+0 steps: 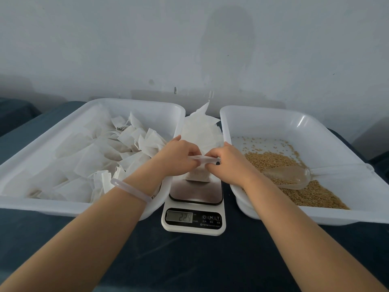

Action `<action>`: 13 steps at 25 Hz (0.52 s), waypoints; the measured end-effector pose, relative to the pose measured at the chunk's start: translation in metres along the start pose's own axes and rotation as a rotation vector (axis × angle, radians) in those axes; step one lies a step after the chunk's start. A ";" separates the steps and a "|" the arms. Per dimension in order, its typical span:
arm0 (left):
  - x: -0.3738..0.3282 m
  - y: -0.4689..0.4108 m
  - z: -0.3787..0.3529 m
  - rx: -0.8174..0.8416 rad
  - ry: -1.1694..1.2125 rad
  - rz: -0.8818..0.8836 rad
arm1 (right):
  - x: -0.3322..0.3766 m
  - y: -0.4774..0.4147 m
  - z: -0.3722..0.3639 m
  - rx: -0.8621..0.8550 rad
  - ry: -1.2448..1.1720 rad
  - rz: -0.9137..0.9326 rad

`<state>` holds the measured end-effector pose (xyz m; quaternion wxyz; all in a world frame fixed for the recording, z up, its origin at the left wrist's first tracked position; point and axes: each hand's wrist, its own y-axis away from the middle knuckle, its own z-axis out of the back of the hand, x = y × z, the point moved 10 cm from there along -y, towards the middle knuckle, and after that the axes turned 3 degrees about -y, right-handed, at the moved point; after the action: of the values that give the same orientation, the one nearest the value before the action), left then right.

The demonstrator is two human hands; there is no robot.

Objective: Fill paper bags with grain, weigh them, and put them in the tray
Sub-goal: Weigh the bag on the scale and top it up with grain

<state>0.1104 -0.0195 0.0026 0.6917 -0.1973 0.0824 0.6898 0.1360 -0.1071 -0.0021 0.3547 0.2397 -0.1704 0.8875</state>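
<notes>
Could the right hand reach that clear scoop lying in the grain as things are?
Probably yes: the scoop lies uncovered on the grain beside the right hand, nothing between them. But its fingers are pinching the bag on the scale, so it must let go first.

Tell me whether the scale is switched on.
On: the white digital kitchen scale shows faint digits on its grey display, too blurred to read surely.

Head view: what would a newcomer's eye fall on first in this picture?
In the middle, the left hand and the right hand pinch the top of a small paper bag that stands on the scale. To the left a white tray holds many bags; to the right a second tray holds grain, with a clear scoop lying on it.
</notes>
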 end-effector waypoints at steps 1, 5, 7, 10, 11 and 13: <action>0.001 0.000 0.001 -0.005 0.006 0.003 | 0.000 0.000 0.000 0.001 0.001 -0.002; 0.002 0.001 0.006 -0.041 0.065 -0.012 | 0.002 -0.001 0.000 -0.014 -0.016 0.009; -0.004 0.003 0.007 -0.042 0.020 -0.066 | 0.000 -0.001 0.001 -0.029 -0.042 0.015; 0.009 0.003 0.024 -0.165 0.119 0.009 | -0.004 -0.001 0.012 -0.130 -0.152 0.019; 0.022 0.003 0.037 -0.275 0.232 0.090 | -0.007 0.000 0.018 -0.183 -0.201 0.009; 0.056 0.009 0.063 -0.513 0.406 0.269 | -0.012 0.000 0.021 -0.210 -0.235 -0.024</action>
<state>0.0933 0.0565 0.0367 0.4920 -0.4850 0.0677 0.7198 0.1504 -0.1234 0.0088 0.3660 0.3054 -0.2996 0.8265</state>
